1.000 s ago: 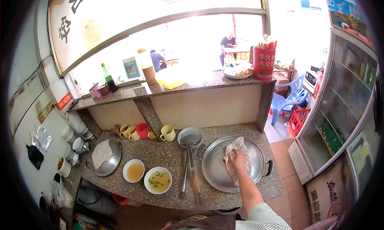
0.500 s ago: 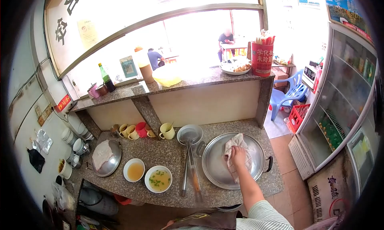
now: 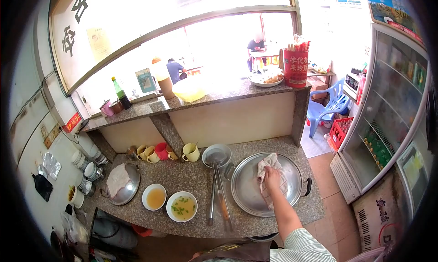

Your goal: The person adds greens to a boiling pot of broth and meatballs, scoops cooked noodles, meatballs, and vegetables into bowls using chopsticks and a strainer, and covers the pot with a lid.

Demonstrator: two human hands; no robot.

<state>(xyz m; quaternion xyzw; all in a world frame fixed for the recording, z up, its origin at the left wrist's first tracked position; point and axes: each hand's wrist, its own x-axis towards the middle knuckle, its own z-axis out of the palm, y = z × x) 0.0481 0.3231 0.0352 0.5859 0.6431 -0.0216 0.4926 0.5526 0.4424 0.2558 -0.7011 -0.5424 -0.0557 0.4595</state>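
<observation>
Two round soup bowls (image 3: 181,206) stand on the stone counter (image 3: 189,182) between a small round metal lid (image 3: 129,192), left, and a broad round metal lid (image 3: 245,184), right.

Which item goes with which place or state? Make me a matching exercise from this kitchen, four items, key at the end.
Column 1
1. Red mug
2. Bowl with green bits
3. Blue chair
4. Right hand

Column 2
A. On the floor beside the red crate
B. Holding a cloth on the wide metal lid
C. Among pale yellow mugs
D. On the counter, beside the bowl of plain broth

Pairs: 1-C, 2-D, 3-A, 4-B
</observation>
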